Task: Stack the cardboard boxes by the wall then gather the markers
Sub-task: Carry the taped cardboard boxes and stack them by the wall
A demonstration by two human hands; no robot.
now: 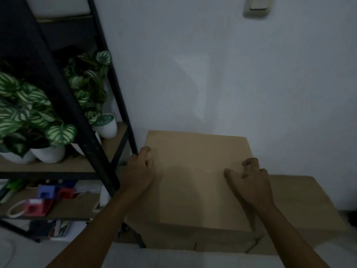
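Black shelf (63, 97) with potted plants (29, 113) sits off to my left. My left hand (140, 171) is on the left edge of the top cardboard box (193, 180), grip loosely curled over the side, not clamped. My right hand (249, 182) rests on the lid, fingers half bent, holding nothing. A lower box (301, 206) sticks out to the right, both against the wall (231, 74).

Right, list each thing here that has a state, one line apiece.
top cardboard box: closed, resting on the lower box, by the wall
lower cardboard box: closed, sticking out to the right
left hand: on the top box's left edge, fingers curled
right hand: over the top box's right side, fingers curled
potted plants: upright on the shelf
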